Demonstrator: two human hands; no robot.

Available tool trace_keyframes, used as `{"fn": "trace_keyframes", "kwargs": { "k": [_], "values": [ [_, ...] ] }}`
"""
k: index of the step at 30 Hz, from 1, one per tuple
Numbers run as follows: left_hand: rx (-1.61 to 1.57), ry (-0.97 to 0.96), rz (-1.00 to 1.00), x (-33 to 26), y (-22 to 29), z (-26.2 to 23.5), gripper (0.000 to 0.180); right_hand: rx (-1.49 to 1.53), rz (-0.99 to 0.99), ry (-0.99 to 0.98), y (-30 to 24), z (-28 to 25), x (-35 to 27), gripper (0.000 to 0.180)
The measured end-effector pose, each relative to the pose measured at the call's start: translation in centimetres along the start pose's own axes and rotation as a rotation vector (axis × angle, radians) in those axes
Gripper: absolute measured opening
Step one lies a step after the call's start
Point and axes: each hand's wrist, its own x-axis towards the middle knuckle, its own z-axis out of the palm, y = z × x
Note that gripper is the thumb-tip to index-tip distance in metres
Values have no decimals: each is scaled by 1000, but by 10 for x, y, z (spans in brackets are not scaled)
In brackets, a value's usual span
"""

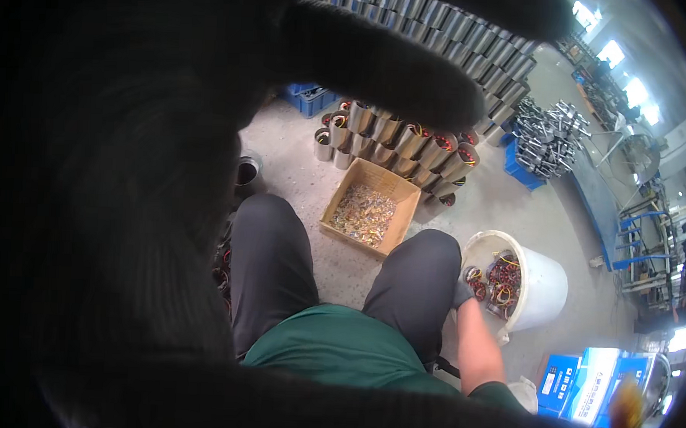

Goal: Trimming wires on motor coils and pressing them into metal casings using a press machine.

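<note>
A dark, blurred shape very close to the camera covers the left side and much of the top; it looks like my left hand (319,52) in a dark glove, its fingers stretched out with a gap between them. Nothing shows in its grasp. Beside my right knee, my right hand (463,294) in a grey glove is at the mouth of a tilted white bucket (543,288). It appears closed on a motor stator (474,281) with red windings, though its fingers are mostly hidden. Several more stators (505,278) with red windings and yellow wires lie inside the bucket.
A cardboard box (366,213) of small mixed bits stands before my knees. Behind it are stacked metal cylinders (407,140), some containing stators, and a taller cylinder stack (480,63). A blue crate (522,170) with metal shafts stands far right; blue boxes (596,386) lie near right.
</note>
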Motion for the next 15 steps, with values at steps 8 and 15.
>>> {"fn": "trace_keyframes", "kwargs": {
  "k": [8, 15],
  "values": [
    [39, -24, 141, 52, -34, 5, 81, 134, 65, 139, -12, -274, 80, 35],
    [317, 201, 548, 184, -26, -34, 84, 208, 22, 778, -7, -438, 102, 31]
  ]
}}
